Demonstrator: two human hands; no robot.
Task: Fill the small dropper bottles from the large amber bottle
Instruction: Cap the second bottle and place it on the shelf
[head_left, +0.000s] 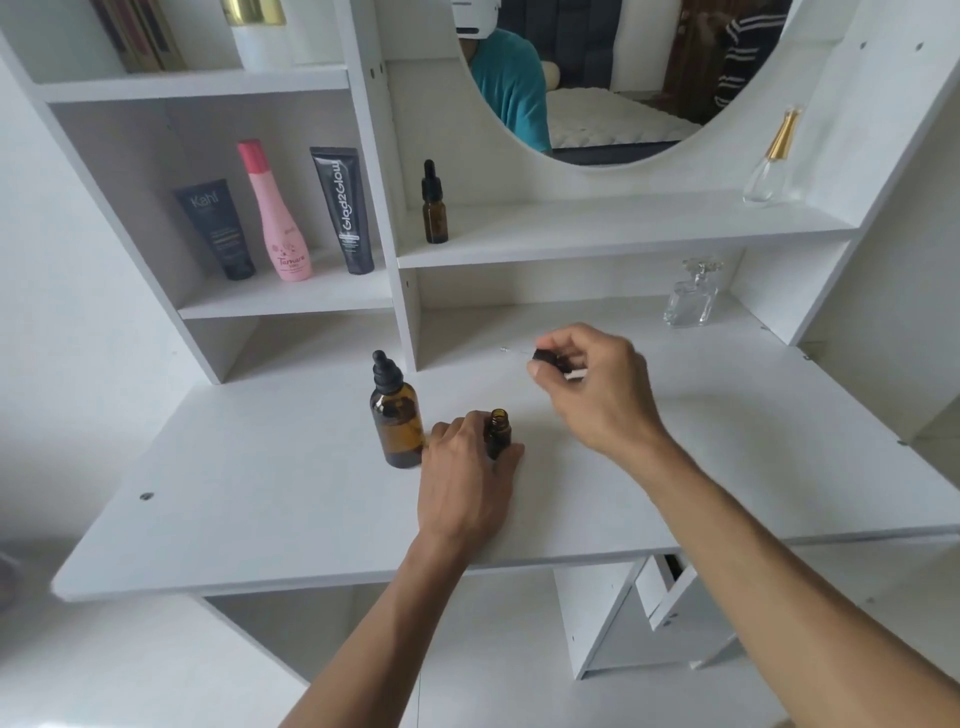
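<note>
A: Your left hand (465, 475) rests on the desk (260, 493), its fingers curled round the small bottle (497, 434). That bottle stands upright and uncapped, its mouth open.

B: And the right?

A: Your right hand (592, 387) is above the desk, behind the small bottle and to its right. Its fingers pinch a black dropper cap (543, 356), with the thin glass pipette (514, 352) pointing left, about level.

B: Where's the big bottle?

A: The large amber bottle (396, 415) stands just to the left of your left hand, upright, with its black dropper top on. Whether they touch, I cannot tell.

B: Any others?

A: A second small dropper bottle (435, 205), capped, stands on the shelf (597, 234) under the mirror (597, 78). Two tubes and a pink bottle (278, 213) stand in the left cubby.
</note>
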